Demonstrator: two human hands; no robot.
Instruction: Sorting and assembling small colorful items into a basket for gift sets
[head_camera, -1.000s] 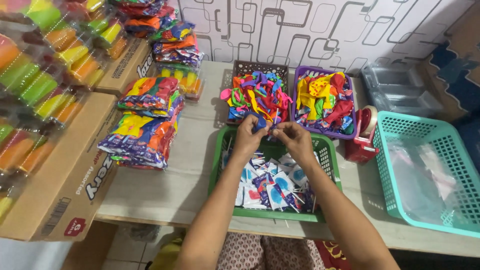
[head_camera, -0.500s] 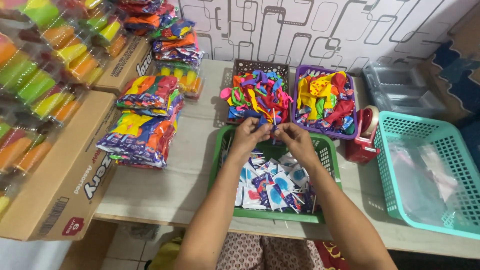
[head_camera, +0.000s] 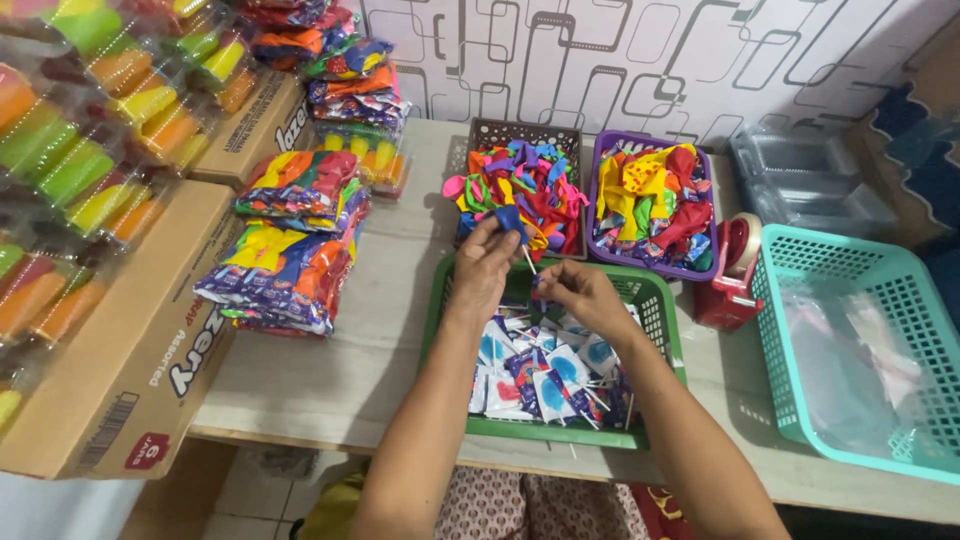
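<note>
Pinching a blue balloon (head_camera: 508, 220) between fingertips, the left hand (head_camera: 482, 265) is raised just above the far rim of the green basket (head_camera: 660, 330), closed around the balloon's neck. A thin white stick (head_camera: 527, 259) slants down from the balloon toward the right hand (head_camera: 578, 294), which is curled with its fingertips together near the stick's lower end; whether it actually grips the stick I cannot tell. Both forearms reach up from the bottom edge, over the basket.

Under the hands, the green basket sits on the worktop (head_camera: 340, 360) and holds a heap of small wrapped lollipops (head_camera: 540, 375) in blue, white and red wrappers, their white sticks pointing in all directions.

Just beyond the basket stand two smaller trays side by side: a dark brown tray (head_camera: 478, 135) full of mixed coloured balloons and a purple tray (head_camera: 600, 150) with more balloons, mostly yellow, red and orange. To the right of the green basket is a red tape dispenser (head_camera: 728, 285), and next to it a teal basket (head_camera: 790, 330) with clear plastic bags inside. Clear plastic containers (head_camera: 800, 175) lie behind it by the patterned wall.

To the left, stacked packets of balloons (head_camera: 290, 240) rest on the worktop, with more packs further back. Cardboard boxes (head_camera: 150, 360) along the left edge carry bagged rows of green, yellow and orange items (head_camera: 80, 170).
</note>
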